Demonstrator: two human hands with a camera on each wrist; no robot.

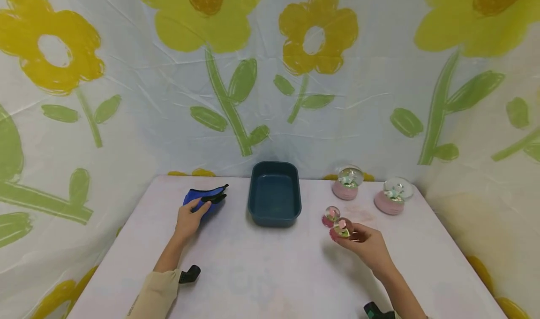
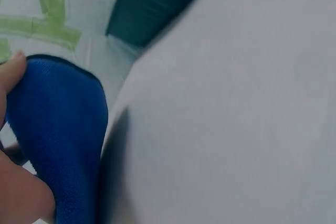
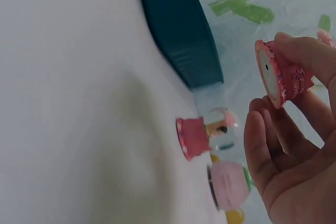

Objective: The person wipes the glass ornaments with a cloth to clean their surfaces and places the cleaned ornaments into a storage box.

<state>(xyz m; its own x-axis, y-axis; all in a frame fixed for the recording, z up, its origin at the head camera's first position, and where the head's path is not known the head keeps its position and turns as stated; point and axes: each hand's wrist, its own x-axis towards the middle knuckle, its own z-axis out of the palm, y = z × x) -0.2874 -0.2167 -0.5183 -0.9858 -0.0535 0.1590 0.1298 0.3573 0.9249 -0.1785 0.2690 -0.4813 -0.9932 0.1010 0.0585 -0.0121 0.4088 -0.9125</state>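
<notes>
My left hand (image 1: 189, 221) grips a blue cloth (image 1: 193, 196) with black edging at the table's left; in the left wrist view its fuzzy blue face hangs beside the thumb. My right hand (image 1: 371, 246) pinches a small snow globe (image 1: 342, 228) by its dark pink base between thumb and fingers. The right wrist view shows the underside of that base (image 3: 270, 74), held up off the table. Just behind it stands a second small snow globe (image 1: 330, 216), upright on the table.
A dark teal bin (image 1: 274, 221) stands at the back middle, between the hands. Two larger snow globes, one on a pale pink base (image 1: 345, 191) and another (image 1: 389, 204) farther right, stand at the back right. A flowered curtain (image 1: 354, 122) hangs behind the white table (image 1: 253, 272).
</notes>
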